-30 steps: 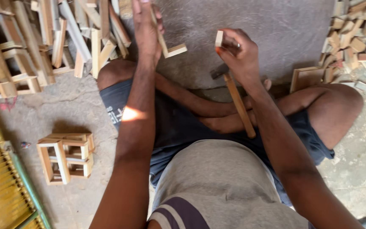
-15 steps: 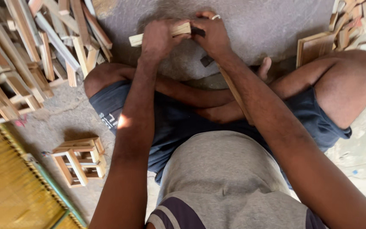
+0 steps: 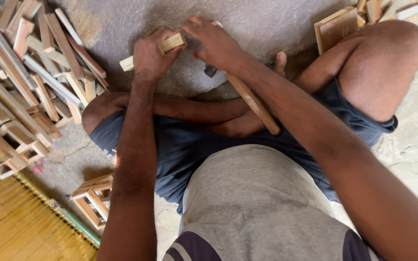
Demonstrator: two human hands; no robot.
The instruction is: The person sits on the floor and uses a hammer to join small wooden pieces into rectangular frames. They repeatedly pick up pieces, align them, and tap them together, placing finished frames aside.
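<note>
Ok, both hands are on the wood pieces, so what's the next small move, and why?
Probably press the short block square against the strip before anything else. The left hand grips both, the right hand only steadies the block, and the hammer lies unheld across the lap.

The two hands, held apart at the top of the frame a second ago, are now brought together at upper centre. The wooden strip is gripped by the left hand, and the right hand is laid against its end. The hammer is no longer held upright; its handle is slanted across the legs.
</note>
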